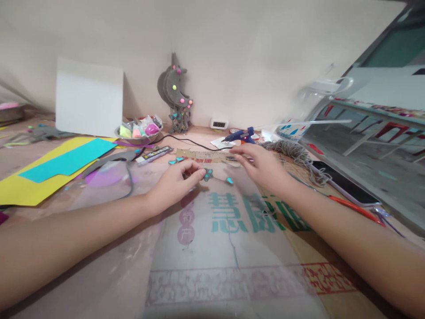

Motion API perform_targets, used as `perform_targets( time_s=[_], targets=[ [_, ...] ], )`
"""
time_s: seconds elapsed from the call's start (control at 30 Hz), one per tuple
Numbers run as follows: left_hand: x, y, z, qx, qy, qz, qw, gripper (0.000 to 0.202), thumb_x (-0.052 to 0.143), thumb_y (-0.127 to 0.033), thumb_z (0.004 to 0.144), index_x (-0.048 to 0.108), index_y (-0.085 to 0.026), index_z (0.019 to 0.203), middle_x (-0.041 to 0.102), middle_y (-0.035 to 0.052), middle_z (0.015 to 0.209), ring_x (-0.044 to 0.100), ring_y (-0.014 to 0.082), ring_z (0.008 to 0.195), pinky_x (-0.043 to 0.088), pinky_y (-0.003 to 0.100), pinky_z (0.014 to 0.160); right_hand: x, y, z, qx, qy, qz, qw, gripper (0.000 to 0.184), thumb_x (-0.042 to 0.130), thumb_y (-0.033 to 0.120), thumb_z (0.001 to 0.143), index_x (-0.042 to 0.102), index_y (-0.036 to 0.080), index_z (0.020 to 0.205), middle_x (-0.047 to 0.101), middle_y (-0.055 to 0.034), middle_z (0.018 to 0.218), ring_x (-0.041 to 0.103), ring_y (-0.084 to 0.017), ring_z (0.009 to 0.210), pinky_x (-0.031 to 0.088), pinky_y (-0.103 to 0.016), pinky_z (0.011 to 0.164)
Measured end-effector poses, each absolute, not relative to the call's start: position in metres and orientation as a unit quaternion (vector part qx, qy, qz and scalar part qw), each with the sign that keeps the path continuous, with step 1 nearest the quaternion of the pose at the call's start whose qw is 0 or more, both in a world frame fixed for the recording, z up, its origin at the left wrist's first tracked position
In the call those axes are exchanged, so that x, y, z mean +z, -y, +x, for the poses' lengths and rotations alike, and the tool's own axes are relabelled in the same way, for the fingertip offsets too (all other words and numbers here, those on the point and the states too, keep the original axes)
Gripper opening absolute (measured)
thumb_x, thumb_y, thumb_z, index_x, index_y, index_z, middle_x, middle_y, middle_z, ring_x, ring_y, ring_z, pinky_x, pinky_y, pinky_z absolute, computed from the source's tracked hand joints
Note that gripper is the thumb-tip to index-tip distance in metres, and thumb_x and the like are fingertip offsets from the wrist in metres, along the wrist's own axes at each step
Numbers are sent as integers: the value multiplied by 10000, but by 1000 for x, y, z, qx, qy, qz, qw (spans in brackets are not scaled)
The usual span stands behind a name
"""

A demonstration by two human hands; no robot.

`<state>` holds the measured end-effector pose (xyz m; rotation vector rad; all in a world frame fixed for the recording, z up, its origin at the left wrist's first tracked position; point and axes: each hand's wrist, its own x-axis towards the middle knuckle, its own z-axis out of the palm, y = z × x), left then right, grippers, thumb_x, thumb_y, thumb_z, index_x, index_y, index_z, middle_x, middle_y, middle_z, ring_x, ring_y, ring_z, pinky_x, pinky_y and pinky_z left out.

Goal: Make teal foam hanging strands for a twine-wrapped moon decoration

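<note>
Teal star (208,174), small and joined by a thin wire to a second teal piece (229,180), lies on the clear plastic sheet (232,266) in the middle of the table, pinched at its left edge by the left hand (175,180). This hand rests low, the forearm entering from the lower left, the fingers curled inward and the thumb and forefinger closed on the star. The right hand (262,167) reaches further forward from the lower right, palm down, fingers stretched out and loosely spread, grasping nothing that can be seen; its tips lie at the end of a brown cardboard strip (202,155), just short of the blue glue gun (241,135). Whether these fingertips touch the strip cannot be told, since they are blurred. Both forearms are cut off by the lower edge. A bundle of grey twine (292,151) lies to the right of the right hand.
</note>
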<state>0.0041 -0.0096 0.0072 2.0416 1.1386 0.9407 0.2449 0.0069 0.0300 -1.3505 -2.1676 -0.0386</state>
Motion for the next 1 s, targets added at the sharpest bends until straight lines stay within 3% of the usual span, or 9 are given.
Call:
perform_targets(
  time_s=[0.23,0.33,0.53,0.6,0.8,1.0],
  targets=[
    [3,6,4,351,-422,777,308,211,478,-355,883,576,-185,805,615,-10,769,551,139,721,436,256,643,11,-40,295,-78,827,-541,129,365,449,151,870,661,192,1164,657,-99,1180,604,-270,1059,444,-360,889],
    [4,7,5,349,-425,776,311,211,476,-354,881,573,-188,795,612,-12,761,554,144,724,436,260,640,6,-41,295,-78,829,-541,122,378,471,149,857,650,223,1182,654,-93,1173,614,-265,1012,448,-346,853],
    [5,8,4,346,-425,774,317,211,474,-352,885,568,-185,796,599,-10,760,543,144,727,429,263,640,7,-41,291,-67,812,-562,140,341,450,177,876,676,157,1129,621,-146,1102,605,-252,951,455,-340,828],
    [4,7,4,347,-424,773,320,209,480,-353,882,566,-183,794,596,-12,758,537,139,718,428,259,639,11,-42,292,-69,798,-575,165,328,429,199,888,686,149,1085,618,-149,1073,607,-254,930,461,-350,809],
    [1,5,3,359,-419,754,358,227,499,-367,880,581,-165,816,606,-4,756,544,120,681,418,235,613,38,-34,285,-75,734,-571,358,297,386,272,921,625,166,1060,671,-129,949,621,-282,881,474,-418,771],
    [1,5,4,373,-406,731,402,192,515,-336,873,584,-158,855,613,2,786,555,111,694,420,218,620,29,0,243,-57,798,-448,398,314,345,325,967,620,195,1045,647,-101,1005,592,-242,971,455,-409,867]
  ],
)
